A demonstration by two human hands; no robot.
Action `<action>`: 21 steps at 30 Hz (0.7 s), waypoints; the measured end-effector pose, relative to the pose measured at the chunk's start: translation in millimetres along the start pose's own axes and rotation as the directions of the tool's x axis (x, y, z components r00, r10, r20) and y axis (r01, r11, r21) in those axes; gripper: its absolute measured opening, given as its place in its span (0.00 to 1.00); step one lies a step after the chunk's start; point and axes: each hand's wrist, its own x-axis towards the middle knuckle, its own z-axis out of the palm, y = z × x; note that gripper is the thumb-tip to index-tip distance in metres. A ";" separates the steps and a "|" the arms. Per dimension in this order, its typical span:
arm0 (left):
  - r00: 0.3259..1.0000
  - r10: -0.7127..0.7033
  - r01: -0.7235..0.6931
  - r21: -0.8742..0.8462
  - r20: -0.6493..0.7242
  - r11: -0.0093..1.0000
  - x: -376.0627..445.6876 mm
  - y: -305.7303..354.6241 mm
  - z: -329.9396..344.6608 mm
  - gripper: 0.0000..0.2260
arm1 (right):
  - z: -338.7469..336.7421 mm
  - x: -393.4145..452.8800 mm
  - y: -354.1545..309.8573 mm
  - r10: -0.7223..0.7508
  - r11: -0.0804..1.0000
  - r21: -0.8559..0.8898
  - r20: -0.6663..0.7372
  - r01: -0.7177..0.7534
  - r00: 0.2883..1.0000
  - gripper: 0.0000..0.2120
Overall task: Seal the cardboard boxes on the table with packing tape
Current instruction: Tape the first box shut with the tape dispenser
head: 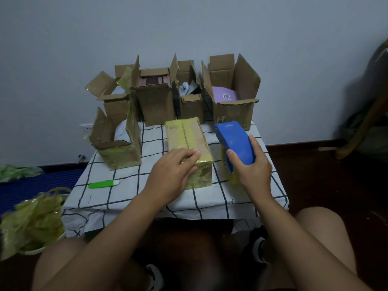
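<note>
A closed cardboard box (189, 148) wrapped in yellowish tape lies near the middle of the table (134, 198), which wears a white cloth with a dark grid. The left hand (174, 166) rests on the box's near end, fingers straight and flat. The right hand (249, 164) grips a blue tape dispenser (233, 139) just right of the box; its white logo is too small to read. Five open boxes (155, 97) crowd the far edge and left side; the rightmost holds a purple item with a QR code (226, 96). A green cutter (104, 183) lies near the left edge.
</note>
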 end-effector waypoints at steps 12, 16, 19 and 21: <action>0.982 -0.189 0.182 -0.185 -0.021 0.966 -6.8 3.1 0.5 0.17 | 0.9 1.0 3.1 -0.015 1.000 -0.006 -0.004 0.015 1.000 0.33; 0.966 -0.231 0.215 -0.133 -0.118 0.967 -5.8 6.8 -0.7 0.16 | 1.0 0.9 3.5 -0.011 1.000 0.002 -0.004 0.011 1.000 0.33; 0.934 -0.309 0.301 -0.072 -0.180 0.951 -0.3 14.5 2.5 0.16 | 1.6 1.5 3.2 -0.012 1.000 0.012 -0.004 0.012 1.000 0.33; 0.926 -0.326 0.318 -0.072 -0.191 0.945 3.4 22.1 6.3 0.16 | 1.5 1.5 4.1 -0.018 1.000 0.010 -0.001 0.018 1.000 0.32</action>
